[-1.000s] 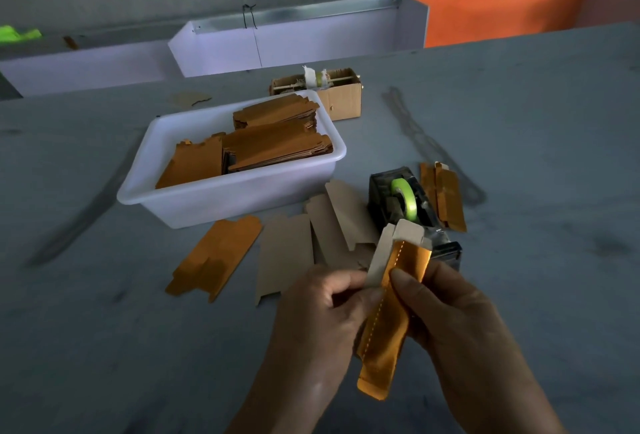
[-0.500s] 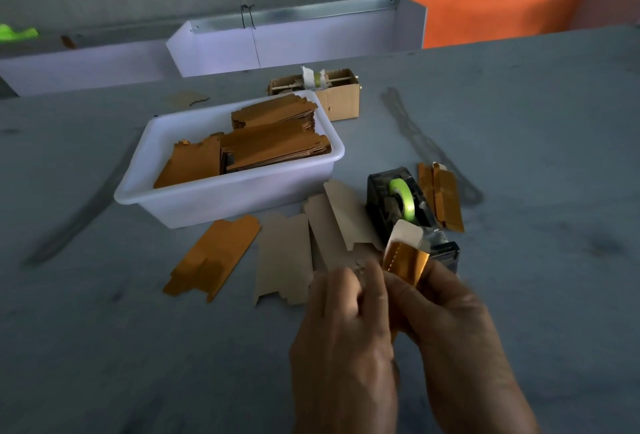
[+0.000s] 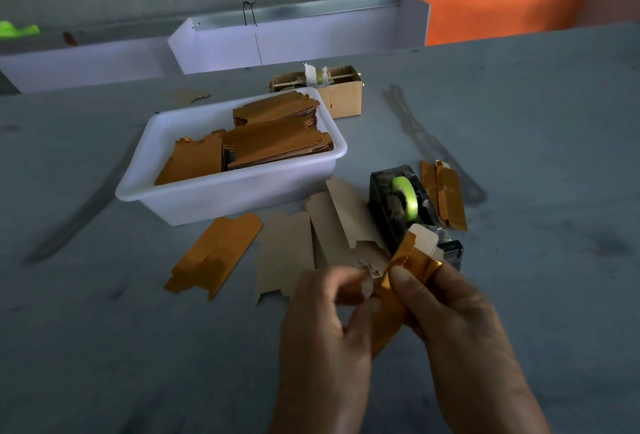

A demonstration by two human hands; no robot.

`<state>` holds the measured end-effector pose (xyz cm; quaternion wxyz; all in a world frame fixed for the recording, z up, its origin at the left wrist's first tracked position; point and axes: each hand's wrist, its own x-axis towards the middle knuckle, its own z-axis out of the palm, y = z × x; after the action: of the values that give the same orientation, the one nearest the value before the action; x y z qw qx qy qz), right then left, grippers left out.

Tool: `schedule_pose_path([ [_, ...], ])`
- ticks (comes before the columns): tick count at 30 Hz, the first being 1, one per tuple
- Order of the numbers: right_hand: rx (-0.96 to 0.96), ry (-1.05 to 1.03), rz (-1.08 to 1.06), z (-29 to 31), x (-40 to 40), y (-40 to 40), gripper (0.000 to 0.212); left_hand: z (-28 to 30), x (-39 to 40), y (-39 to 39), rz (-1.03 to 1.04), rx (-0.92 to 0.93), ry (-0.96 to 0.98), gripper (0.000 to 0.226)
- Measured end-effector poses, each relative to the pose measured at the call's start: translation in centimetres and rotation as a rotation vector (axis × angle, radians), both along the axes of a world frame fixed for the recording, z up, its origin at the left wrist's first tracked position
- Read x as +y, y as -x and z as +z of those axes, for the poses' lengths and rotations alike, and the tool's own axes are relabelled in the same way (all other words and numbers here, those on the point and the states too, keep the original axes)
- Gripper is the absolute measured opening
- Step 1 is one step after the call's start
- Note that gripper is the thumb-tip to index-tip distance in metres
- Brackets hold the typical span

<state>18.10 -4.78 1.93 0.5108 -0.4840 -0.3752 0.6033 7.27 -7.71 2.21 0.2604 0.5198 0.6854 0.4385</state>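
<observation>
Above the grey table (image 3: 519,295), you are pinching a gold carton blank (image 3: 408,262) with both hands: right hand (image 3: 453,322) thumb clamped on it, left hand (image 3: 322,326) fingers curled around its edge, before the tape dispenser (image 3: 408,205).

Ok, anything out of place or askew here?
Only mildly: loose flat tan card blanks lie fanned and overlapping beside the black tape dispenser, unlike the orange stacks in the white plastic tub. Nothing spilled.

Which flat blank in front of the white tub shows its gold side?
The leftmost blank; the others to its right show plain brown backs.
</observation>
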Motion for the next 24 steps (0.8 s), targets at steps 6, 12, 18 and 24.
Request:
schedule_pose_path([
  [6,-0.25,-0.121,0.023,0.7,-0.1,-0.1,0.011,1.4,0.8,1.7,-0.135,-0.661,0.397,0.014],
  [12,-0.662,-0.287,-0.241,1.7,3.8,-4.8,0.006,1.8,2.1,1.2,0.013,-0.604,0.241,0.018],
  [18,-0.508,0.006,0.124,0.6,7.1,-5.8,0.012,1.7,3.4,-0.4,0.053,-0.663,0.211,0.017],
  [24,-0.501,0.012,0.141,-0.2,7.4,-5.4,0.011,1.8,3.9,-1.8,0.057,-0.966,0.256,0.012],
])
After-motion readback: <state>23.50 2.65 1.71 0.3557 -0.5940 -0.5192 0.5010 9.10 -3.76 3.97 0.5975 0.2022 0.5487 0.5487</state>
